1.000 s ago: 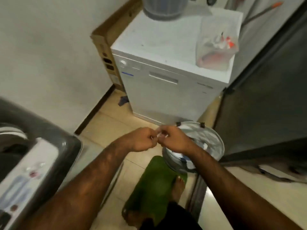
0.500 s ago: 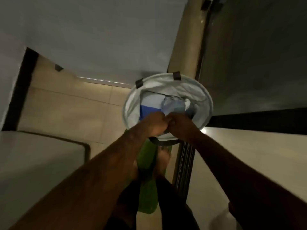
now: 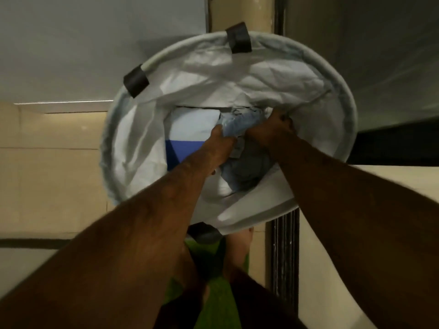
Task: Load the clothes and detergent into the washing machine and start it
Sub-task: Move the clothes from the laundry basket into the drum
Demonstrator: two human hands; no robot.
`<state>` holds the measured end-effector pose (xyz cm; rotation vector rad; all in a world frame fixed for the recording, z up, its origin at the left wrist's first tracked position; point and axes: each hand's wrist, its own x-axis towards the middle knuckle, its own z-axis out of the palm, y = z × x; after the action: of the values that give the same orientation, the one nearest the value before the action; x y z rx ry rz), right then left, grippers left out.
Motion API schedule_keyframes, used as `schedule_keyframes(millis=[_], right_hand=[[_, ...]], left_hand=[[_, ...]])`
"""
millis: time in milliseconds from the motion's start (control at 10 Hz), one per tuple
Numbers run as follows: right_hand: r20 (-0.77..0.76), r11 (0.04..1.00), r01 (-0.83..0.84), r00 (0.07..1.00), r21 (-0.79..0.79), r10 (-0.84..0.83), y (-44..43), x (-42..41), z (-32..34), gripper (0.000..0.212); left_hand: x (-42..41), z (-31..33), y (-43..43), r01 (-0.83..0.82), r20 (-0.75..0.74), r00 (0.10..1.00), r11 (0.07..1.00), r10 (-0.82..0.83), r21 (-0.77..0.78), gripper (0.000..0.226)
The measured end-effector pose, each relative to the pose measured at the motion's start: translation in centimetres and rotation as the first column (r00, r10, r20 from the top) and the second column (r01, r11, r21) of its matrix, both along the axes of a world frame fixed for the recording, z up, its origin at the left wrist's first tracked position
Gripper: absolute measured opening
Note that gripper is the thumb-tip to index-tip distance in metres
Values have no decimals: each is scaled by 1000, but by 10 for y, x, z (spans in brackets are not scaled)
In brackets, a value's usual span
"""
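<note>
A round white laundry basket (image 3: 342, 96) with dark strap loops stands on the floor right below me. Inside lie a white and blue cloth (image 3: 190, 136) and a pale blue garment (image 3: 244, 124) over darker grey-blue clothes (image 3: 249, 167). Both of my arms reach down into the basket. My left hand (image 3: 221, 141) grips the pale blue garment at its left side. My right hand (image 3: 273, 129) is closed on the same garment at its right side. The washing machine is out of view.
A white appliance front (image 3: 95, 43) rises behind the basket. A dark door (image 3: 380, 55) fills the right side. Beige floor tiles (image 3: 47, 174) lie at the left, a green mat (image 3: 221, 300) under my feet, and a dark metal track (image 3: 283, 257) runs along the threshold.
My head has tipped down and come closer to the basket. Both hands have gone from above the rim deep into the basket and closed on the pale blue garment.
</note>
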<state>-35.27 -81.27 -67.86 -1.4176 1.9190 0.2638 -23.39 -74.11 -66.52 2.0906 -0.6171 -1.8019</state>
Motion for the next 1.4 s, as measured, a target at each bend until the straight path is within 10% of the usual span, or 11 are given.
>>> schedule_keyframes(millis=[200,400,500,800,1000,1400], right_hand=[[260,977,95,955,192,-144,-12,-3,-32,119],[448,862,262,767,435,-459,-6,-1,-40,46],[455,786,443,645,432,-614,-6,-2,-38,62],[451,828,395,702,397,-552,3,-11,-95,79],[458,899,245,793,363,-401,2,6,53,47],[675,934,297,648,201,-351,59,26,348,54]], left_hand=[[-13,-40,-19,-219,-197,954,974,228,64,69],[-11,-87,-13,-387,-242,885,917,399,98,95],[-8,-68,-9,-453,-287,840,886,460,96,66],[-15,-41,-3,-520,-311,782,840,540,152,59],[-4,26,13,-624,-282,711,763,644,170,66],[24,301,49,-505,-139,862,799,488,-327,69]])
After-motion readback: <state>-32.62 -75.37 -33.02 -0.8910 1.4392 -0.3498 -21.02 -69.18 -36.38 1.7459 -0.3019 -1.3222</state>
